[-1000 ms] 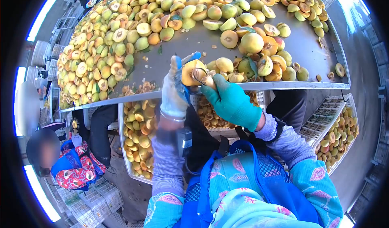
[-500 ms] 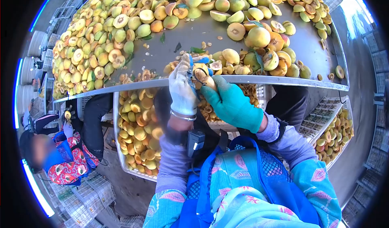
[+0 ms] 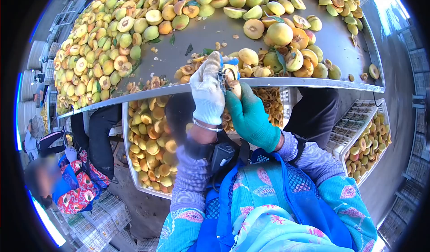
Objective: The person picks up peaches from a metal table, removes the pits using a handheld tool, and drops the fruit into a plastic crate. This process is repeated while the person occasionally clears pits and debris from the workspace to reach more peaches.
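My left hand [image 3: 208,91], in a white glove with worn, dirty fingers, is closed around a fruit piece [image 3: 230,74] at the metal table's front edge. Blue material shows at its fingertips. My right hand [image 3: 251,117], in a green glove, is closed on a light wooden-looking handle [image 3: 235,90] whose tip meets the fruit. The tool's working end is mostly hidden. Just beyond my hands lie fruit halves [image 3: 280,34] and small brown scraps on the metal table [image 3: 179,55].
A large heap of halved fruit [image 3: 103,50] covers the table's left side. Below the edge stand a crate of fruit halves [image 3: 152,149] and a container of scraps [image 3: 268,104]. Another crate [image 3: 367,140] is at right. A co-worker [image 3: 74,185] in red floral clothing sits at left.
My right hand has moved slightly lower, and the handle now points more upright. My left hand has turned a little around the fruit. The view has shifted slightly.
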The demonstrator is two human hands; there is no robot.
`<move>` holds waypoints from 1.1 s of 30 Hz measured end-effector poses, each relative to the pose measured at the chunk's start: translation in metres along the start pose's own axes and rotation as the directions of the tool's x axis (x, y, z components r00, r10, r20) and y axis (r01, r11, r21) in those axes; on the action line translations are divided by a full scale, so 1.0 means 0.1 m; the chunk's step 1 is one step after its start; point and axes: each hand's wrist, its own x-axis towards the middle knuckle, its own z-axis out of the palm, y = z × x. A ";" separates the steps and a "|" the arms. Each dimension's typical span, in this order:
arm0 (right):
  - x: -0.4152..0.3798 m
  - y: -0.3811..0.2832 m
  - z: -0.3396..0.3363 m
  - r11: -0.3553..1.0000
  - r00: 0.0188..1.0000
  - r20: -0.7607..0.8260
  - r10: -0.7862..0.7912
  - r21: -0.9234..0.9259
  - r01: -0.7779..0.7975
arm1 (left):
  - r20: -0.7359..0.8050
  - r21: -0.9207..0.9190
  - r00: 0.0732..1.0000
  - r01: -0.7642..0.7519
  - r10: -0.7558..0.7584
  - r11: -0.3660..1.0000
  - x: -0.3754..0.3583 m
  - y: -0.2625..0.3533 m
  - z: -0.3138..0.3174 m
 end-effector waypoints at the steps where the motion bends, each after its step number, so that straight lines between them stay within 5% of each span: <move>1: 0.01 0.02 -0.02 0.998 0.999 0.005 -0.043 -0.040 0.043 | 0.005 0.011 0.999 -0.051 0.051 0.999 0.00 -0.03 0.00; 7: 0.01 0.01 -0.14 0.997 0.983 0.169 0.078 -0.029 -0.074 | 0.142 0.065 0.985 0.089 -0.098 0.994 0.03 0.00 -0.07; 8: 0.00 -0.01 -0.16 0.984 0.971 0.188 0.150 0.069 -0.166 | 0.230 0.290 0.966 0.047 -0.117 0.956 0.07 0.01 -0.12; 10: 0.00 -0.10 -0.20 0.905 0.926 0.253 0.282 0.251 -0.344 | 0.265 0.367 0.963 -0.049 -0.054 0.929 0.07 -0.01 -0.10; 14: -0.10 -0.14 -0.21 0.633 0.810 0.422 0.408 0.508 -0.584 | 0.247 0.076 0.968 0.028 -0.046 0.997 0.00 -0.13 -0.13; 16: -0.17 -0.11 -0.22 0.593 0.771 0.423 0.476 0.493 -0.636 | 0.222 0.163 0.973 0.025 -0.061 0.986 -0.02 -0.17 -0.12; 17: -0.18 -0.09 -0.20 0.571 0.740 0.454 0.496 0.472 -0.672 | 0.399 0.501 0.828 -0.557 0.394 0.662 0.08 -0.32 -0.23; 19: -0.09 -0.20 -0.29 0.206 0.577 0.706 0.411 0.545 -0.813 | 0.210 0.116 0.978 -0.012 -0.012 0.993 0.00 -0.24 -0.11; 21: -0.06 -0.37 -0.25 0.235 0.636 0.646 0.422 0.600 -0.765 | 0.264 -0.057 0.964 0.044 -0.028 0.997 0.08 -0.30 -0.11; 24: -0.11 -0.35 -0.21 0.546 0.720 0.510 0.471 0.472 -0.692 | 0.318 -0.134 0.943 0.150 -0.100 0.980 0.03 -0.18 -0.02; 28: -0.08 -0.39 -0.24 0.279 0.665 0.610 0.432 0.611 -0.741 | 0.259 -0.093 0.964 0.087 -0.060 0.992 0.04 -0.28 -0.03; 29: -0.09 -0.38 -0.20 0.398 0.692 0.565 0.450 0.566 -0.722 | 0.259 -0.077 0.964 -0.035 0.054 0.996 0.09 -0.38 -0.04; 31: -0.15 -0.35 -0.15 0.606 0.743 0.472 0.475 0.437 -0.665 | 0.243 -0.174 0.967 -0.034 0.077 0.984 0.11 -0.48 0.01; 32: -0.17 -0.31 -0.12 0.646 0.768 0.442 0.462 0.426 -0.634 | 0.222 0.024 0.971 0.088 -0.091 0.996 0.04 -0.30 0.02; 33: -0.19 -0.26 -0.10 0.684 0.793 0.412 0.449 0.412 -0.602 | 0.197 0.106 0.980 0.022 -0.042 0.994 -0.01 -0.22 0.02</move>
